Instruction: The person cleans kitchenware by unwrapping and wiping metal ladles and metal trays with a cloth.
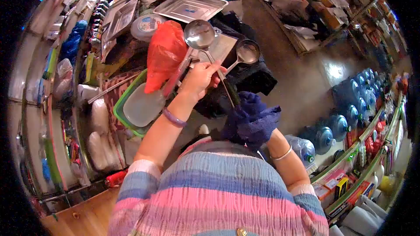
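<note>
Two metal ladles are held up in front of me, one with a larger bowl (199,35) on the left and one with a smaller bowl (248,52) on the right. My left hand (202,78) is closed around their handles just below the bowls. A dark blue cloth (253,120) is bunched round the lower end of the larger ladle's handle. Behind and under that cloth is my right hand, its fingers covered; only the wrist with a bracelet shows. A red plastic bag (165,54) lies just left of the ladles.
Beyond the ladles lie metal trays (190,6) and a round lidded container (148,27). A green-rimmed tub (142,105) stands at the left. Stocked shelves line both sides. Large blue water bottles (339,126) stand on the floor at the right.
</note>
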{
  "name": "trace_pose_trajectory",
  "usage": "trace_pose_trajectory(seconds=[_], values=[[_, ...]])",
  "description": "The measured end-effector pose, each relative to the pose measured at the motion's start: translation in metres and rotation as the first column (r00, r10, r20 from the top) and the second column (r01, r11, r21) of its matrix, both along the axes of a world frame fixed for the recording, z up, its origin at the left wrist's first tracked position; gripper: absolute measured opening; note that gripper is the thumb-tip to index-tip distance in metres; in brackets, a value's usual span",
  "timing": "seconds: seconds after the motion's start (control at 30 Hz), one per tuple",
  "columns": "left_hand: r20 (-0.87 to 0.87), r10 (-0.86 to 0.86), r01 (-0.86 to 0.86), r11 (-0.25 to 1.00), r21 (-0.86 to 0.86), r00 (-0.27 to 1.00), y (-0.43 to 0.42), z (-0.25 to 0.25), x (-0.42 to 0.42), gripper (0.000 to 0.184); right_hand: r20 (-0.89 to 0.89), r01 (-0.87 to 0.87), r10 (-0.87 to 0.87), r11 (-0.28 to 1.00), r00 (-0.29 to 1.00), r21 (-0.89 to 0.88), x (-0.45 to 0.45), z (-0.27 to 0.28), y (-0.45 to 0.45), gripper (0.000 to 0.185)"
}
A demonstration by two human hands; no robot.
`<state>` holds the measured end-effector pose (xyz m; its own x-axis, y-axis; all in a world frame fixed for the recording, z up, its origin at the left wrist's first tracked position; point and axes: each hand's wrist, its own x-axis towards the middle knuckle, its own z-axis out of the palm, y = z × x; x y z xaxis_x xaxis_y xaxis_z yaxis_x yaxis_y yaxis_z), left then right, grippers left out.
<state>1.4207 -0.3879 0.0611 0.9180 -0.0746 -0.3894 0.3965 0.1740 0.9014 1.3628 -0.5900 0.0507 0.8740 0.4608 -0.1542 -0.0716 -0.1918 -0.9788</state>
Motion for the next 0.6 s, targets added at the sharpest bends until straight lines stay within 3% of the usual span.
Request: trace_pose_trajectory(seconds=[0.03,0.1,0.13,0.2,0.27,0.3,0.33,0.4,0.5,0.53,0.6], values=[[-0.012,0.03,-0.03,0.999,0.012,0.999,0.001,-0.009,0.0,0.033,-0.011,-0.021,0.021,1.0,1.0,0.006,-0.001,-0.008,-0.002,0.039],[-0.031,0.09,-0.089,0.995,0.036,0.995,0.002,-0.024,0.0,0.033,0.265,-0.109,0.188,0.952,0.946,-0.287,-0.007,-0.024,-0.005,0.041],[-0.038,0.068,-0.064,0.994,0.086,0.997,-0.001,-0.022,-0.005,0.033,0.369,-0.092,0.28,0.888,0.886,-0.452,-0.008,-0.026,-0.005,0.043],[-0.004,-0.074,0.074,0.988,0.137,0.997,-0.01,-0.034,-0.019,0.031,0.444,0.066,0.481,0.618,0.756,-0.783,-0.006,-0.022,0.018,0.045],[0.065,-0.154,0.14,0.974,0.177,0.986,-0.019,-0.035,-0.027,0.025,0.737,0.321,0.321,0.746,0.595,-0.583,-0.005,-0.022,0.038,0.043],[0.077,-0.161,0.141,0.965,0.22,0.984,-0.016,-0.04,-0.024,0.025,0.747,0.327,0.258,0.778,0.612,-0.536,-0.005,-0.022,0.041,0.041],[0.088,-0.169,0.141,0.955,0.26,0.982,-0.014,-0.043,-0.018,0.024,0.754,0.334,0.193,0.808,0.627,-0.485,-0.006,-0.022,0.044,0.04],[0.007,-0.211,0.199,0.934,0.298,0.978,-0.004,-0.045,-0.008,0.023,0.493,0.148,0.144,0.85,0.858,-0.506,-0.007,-0.02,0.042,0.035],[0.12,-0.23,0.17,0.912,0.374,0.966,0.016,-0.057,0.011,0.025,0.471,0.065,0.295,0.791,0.832,-0.609,0.001,-0.011,0.046,0.03],[0.049,-0.201,0.181,0.947,0.264,0.978,0.023,-0.054,0.018,0.026,0.491,0.068,0.333,0.77,0.805,-0.635,0.0,-0.008,0.045,0.03],[0.079,-0.286,0.213,0.846,0.489,0.955,0.037,-0.062,0.032,0.029,0.519,0.075,0.415,0.723,0.747,-0.687,-0.004,-0.005,0.041,0.028]])
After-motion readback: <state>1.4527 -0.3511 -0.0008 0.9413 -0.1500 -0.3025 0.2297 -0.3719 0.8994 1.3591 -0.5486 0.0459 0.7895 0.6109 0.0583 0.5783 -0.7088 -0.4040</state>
